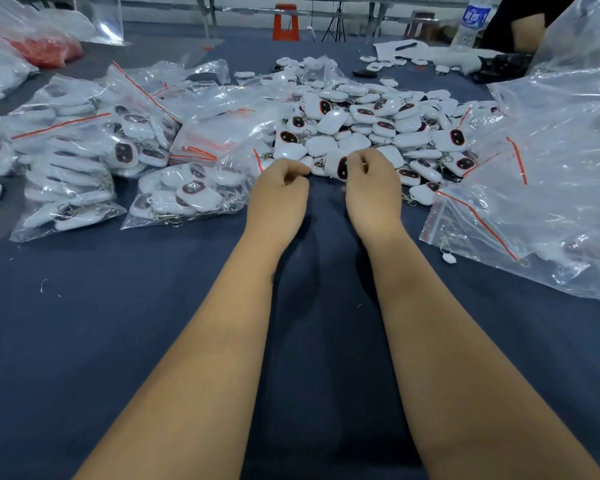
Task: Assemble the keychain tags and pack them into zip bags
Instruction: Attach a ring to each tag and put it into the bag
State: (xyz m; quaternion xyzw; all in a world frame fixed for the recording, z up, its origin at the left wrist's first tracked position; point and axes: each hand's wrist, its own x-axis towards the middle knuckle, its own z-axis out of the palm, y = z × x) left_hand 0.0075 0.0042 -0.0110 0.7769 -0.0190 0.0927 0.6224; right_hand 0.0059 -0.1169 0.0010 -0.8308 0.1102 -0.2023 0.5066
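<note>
We saw a heap of loose keychain tags [368,123] lying at the middle of the table [118,323], toward its far edge. Filled zip bags [84,150] lay left of the heap. More bags [551,168] lay along the right edge. Both forearms reached across the near edge, hands [281,181] meeting at the heap's near side.
</note>
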